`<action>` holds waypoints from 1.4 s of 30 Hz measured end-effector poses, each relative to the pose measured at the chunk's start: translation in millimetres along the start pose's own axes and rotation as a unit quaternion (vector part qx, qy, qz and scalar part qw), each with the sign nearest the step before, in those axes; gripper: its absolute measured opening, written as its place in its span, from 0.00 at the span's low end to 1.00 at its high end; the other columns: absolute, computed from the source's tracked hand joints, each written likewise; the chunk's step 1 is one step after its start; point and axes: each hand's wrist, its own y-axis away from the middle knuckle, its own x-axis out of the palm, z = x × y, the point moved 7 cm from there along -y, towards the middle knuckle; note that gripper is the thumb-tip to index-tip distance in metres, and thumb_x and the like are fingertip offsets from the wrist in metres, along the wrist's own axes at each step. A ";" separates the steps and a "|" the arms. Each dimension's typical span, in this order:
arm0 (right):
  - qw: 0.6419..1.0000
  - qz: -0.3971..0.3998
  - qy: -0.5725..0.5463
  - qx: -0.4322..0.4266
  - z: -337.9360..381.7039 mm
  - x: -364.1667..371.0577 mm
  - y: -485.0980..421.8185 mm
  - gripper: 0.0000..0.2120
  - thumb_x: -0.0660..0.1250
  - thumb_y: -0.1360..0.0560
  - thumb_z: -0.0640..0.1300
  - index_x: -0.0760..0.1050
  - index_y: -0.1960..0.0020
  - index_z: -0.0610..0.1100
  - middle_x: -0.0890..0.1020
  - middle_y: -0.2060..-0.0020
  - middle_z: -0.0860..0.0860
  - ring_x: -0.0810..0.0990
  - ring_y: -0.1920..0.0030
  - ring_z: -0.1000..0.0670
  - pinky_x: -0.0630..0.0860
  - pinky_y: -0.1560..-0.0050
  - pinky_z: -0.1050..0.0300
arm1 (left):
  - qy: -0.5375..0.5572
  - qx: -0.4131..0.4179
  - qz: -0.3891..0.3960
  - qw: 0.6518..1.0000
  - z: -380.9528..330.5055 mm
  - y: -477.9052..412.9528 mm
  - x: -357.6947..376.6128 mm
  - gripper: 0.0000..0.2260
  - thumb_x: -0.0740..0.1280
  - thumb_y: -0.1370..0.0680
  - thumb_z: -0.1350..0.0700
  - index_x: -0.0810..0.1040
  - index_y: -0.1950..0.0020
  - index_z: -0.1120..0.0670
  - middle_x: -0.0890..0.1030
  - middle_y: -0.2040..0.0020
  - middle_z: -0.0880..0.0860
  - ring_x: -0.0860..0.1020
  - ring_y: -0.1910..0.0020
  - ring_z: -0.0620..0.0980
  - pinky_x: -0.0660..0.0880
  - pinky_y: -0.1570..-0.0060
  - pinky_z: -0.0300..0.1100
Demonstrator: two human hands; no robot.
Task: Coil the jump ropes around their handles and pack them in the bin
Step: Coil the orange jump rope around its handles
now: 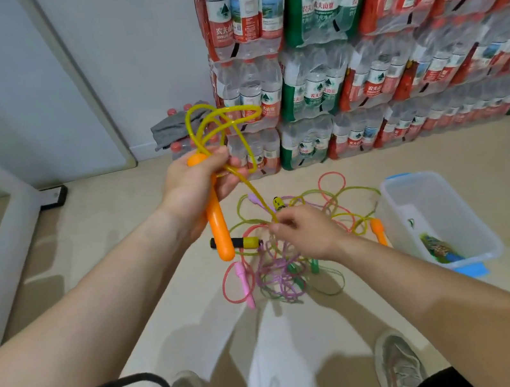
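The left hand point(193, 183) covers the orange handle's point(221, 232) upper part, and the right hand point(312, 234) hides where its fingers point(280, 224) pinch the yellow rope point(255, 193). The colourful item point(442, 250) in the clear bin point(395, 213) is too blurred to identify; the water-bottle packs point(362, 74) run off the top edge.

Bin point(431, 207) open, prob roomy inside, rope tangle point(280, 270) beside, bottle packs point(394, 68) behind

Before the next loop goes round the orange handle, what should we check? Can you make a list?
1. Left hand holds orange handle: ok.
2. Right hand pinches yellow rope: ok.
3. Loops above the left hand lie snug: not ok, they stand loose.
4. Yellow rope free of the floor pile: cannot tell.
5. Bin open, with room: ok.
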 end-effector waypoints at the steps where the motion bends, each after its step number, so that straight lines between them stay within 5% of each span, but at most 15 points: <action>1: 0.999 0.000 -0.035 0.015 0.1 -4.7 -0.1 0.14 0.63 0.18 0.48 0.77 0.58 0.43 0.78 0.66 0.59 0.78 0.64 0.47 0.73 0.62 0.53 | -0.018 0.023 -0.021 0.999 -2.7 -4.0 -9.2 0.03 0.67 0.19 0.62 0.75 0.51 0.55 0.83 0.61 0.54 0.84 0.63 0.51 0.81 0.65 0.37; 5: 0.948 -0.021 -0.300 0.102 7.1 -27.3 0.8 0.10 0.59 0.15 0.42 0.77 0.51 0.40 0.83 0.60 0.46 0.83 0.68 0.47 0.76 0.72 0.60 | -0.205 0.099 -0.071 0.971 -0.1 -17.3 -40.0 0.06 0.72 0.22 0.61 0.75 0.51 0.54 0.81 0.59 0.55 0.82 0.60 0.53 0.82 0.60 0.44; 10: 0.859 -0.068 -0.496 0.111 29.2 -60.6 4.5 0.13 0.61 0.16 0.45 0.78 0.53 0.39 0.82 0.66 0.48 0.85 0.69 0.49 0.78 0.72 0.63 | -0.339 0.085 0.039 0.936 33.3 -11.8 -23.2 0.08 0.73 0.23 0.61 0.77 0.47 0.55 0.83 0.53 0.63 0.83 0.52 0.62 0.83 0.58 0.50; 17: 0.761 -0.072 -0.634 0.113 44.9 -81.9 9.4 0.13 0.60 0.16 0.43 0.76 0.53 0.38 0.82 0.72 0.47 0.84 0.70 0.54 0.77 0.75 0.66 | -0.300 0.018 0.168 0.939 61.5 10.2 15.7 0.10 0.72 0.23 0.65 0.76 0.44 0.61 0.85 0.49 0.54 0.84 0.50 0.55 0.82 0.48 0.51; 22: 0.725 -0.056 -0.680 0.093 45.9 -83.9 12.2 0.13 0.58 0.15 0.41 0.75 0.54 0.35 0.84 0.69 0.43 0.86 0.67 0.51 0.80 0.70 0.64 | -0.244 -0.003 0.180 0.953 65.3 27.6 35.0 0.10 0.71 0.23 0.65 0.75 0.44 0.62 0.84 0.55 0.54 0.81 0.61 0.44 0.76 0.59 0.37; 28: 0.705 -0.074 -0.700 0.080 32.5 -93.1 10.5 0.17 0.57 0.14 0.46 0.76 0.48 0.33 0.86 0.59 0.40 0.87 0.60 0.47 0.83 0.64 0.60 | -0.229 -0.016 0.152 0.961 57.9 26.4 38.1 0.06 0.70 0.21 0.63 0.74 0.47 0.58 0.83 0.57 0.62 0.83 0.53 0.65 0.79 0.49 0.61; 30: 0.724 -0.129 -0.668 0.111 14.3 -95.6 12.2 0.13 0.57 0.15 0.43 0.77 0.47 0.36 0.86 0.60 0.44 0.86 0.61 0.48 0.82 0.64 0.57 | -0.219 -0.024 0.136 0.966 54.2 26.4 38.5 0.06 0.69 0.20 0.63 0.73 0.47 0.57 0.83 0.60 0.59 0.84 0.57 0.62 0.82 0.55 0.58; 33: 0.803 -0.217 -0.518 0.201 -20.2 -86.4 19.5 0.08 0.61 0.21 0.38 0.77 0.55 0.43 0.77 0.67 0.50 0.76 0.69 0.51 0.77 0.71 0.58 | -0.197 -0.022 0.097 0.975 42.0 24.8 36.5 0.05 0.67 0.20 0.63 0.73 0.46 0.57 0.82 0.60 0.57 0.84 0.64 0.52 0.82 0.67 0.46; 35: 0.871 -0.142 -0.416 0.219 -25.1 -58.3 19.0 0.09 0.61 0.23 0.34 0.78 0.54 0.43 0.76 0.64 0.48 0.74 0.68 0.50 0.75 0.69 0.58 | -0.163 -0.026 0.080 0.983 33.5 23.7 36.6 0.04 0.67 0.20 0.63 0.74 0.49 0.56 0.82 0.60 0.58 0.83 0.67 0.52 0.80 0.72 0.41; 38: 0.971 0.052 -0.197 0.124 -9.8 -5.5 17.4 0.16 0.63 0.25 0.31 0.78 0.45 0.48 0.79 0.48 0.48 0.79 0.54 0.46 0.77 0.56 0.53 | -0.103 -0.038 0.065 0.992 24.0 20.8 37.1 0.03 0.67 0.20 0.62 0.75 0.51 0.55 0.83 0.60 0.55 0.84 0.66 0.55 0.76 0.75 0.37; 40: 0.987 0.109 -0.091 0.076 -6.5 19.0 18.7 0.14 0.65 0.24 0.35 0.78 0.44 0.51 0.79 0.42 0.50 0.81 0.46 0.46 0.78 0.48 0.51 | -0.057 -0.051 0.058 0.995 19.6 19.7 36.1 0.01 0.66 0.19 0.62 0.75 0.51 0.57 0.84 0.59 0.56 0.84 0.67 0.54 0.75 0.77 0.36; 42: 0.991 0.086 -0.065 0.079 -14.7 24.6 15.6 0.06 0.64 0.22 0.40 0.77 0.48 0.49 0.79 0.46 0.50 0.82 0.50 0.47 0.78 0.48 0.49 | -0.020 -0.064 0.049 0.997 15.9 18.7 34.6 0.00 0.65 0.19 0.62 0.75 0.50 0.59 0.84 0.58 0.57 0.85 0.67 0.56 0.73 0.79 0.36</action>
